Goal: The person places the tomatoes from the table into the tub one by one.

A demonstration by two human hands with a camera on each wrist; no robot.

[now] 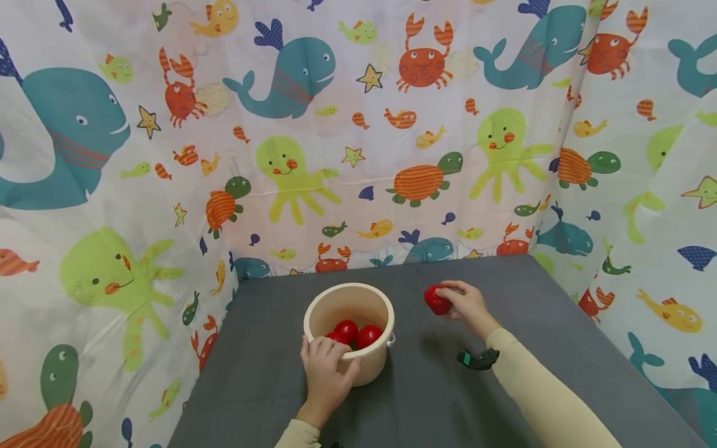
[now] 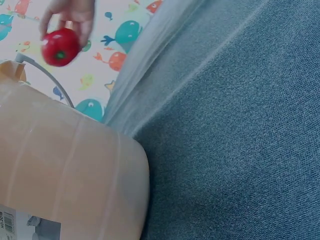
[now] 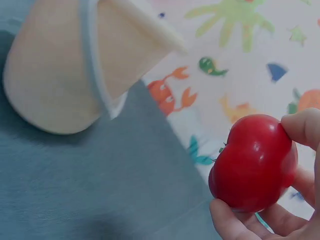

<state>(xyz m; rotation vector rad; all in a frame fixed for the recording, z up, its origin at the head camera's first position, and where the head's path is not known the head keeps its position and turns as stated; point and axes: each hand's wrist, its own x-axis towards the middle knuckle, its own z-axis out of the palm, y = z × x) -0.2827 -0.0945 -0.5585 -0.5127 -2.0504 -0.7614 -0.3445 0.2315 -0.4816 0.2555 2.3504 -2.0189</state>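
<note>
A cream bucket [image 1: 370, 367] stands on the grey table with several red tomatoes [image 1: 369, 336] inside. My left hand [image 1: 327, 378] grips its near rim, fingers hooked over the edge. To the right of the bucket, my right hand [image 1: 465, 305] holds another red tomato [image 1: 437, 300] in the air above the table. The right wrist view shows this lobed, glossy tomato [image 3: 255, 162] pinched between thumb and fingers. Its green stem end faces the camera in the left wrist view, where the bucket's side [image 2: 75, 160] fills the lower left.
Grey cloth covers the table [image 1: 252, 373]. A printed sea-animal curtain [image 1: 358, 186] hangs behind it and along both sides. The bucket has a pale handle [image 3: 92, 55] hanging at its side. A black band [image 1: 478, 359] shows at my right wrist.
</note>
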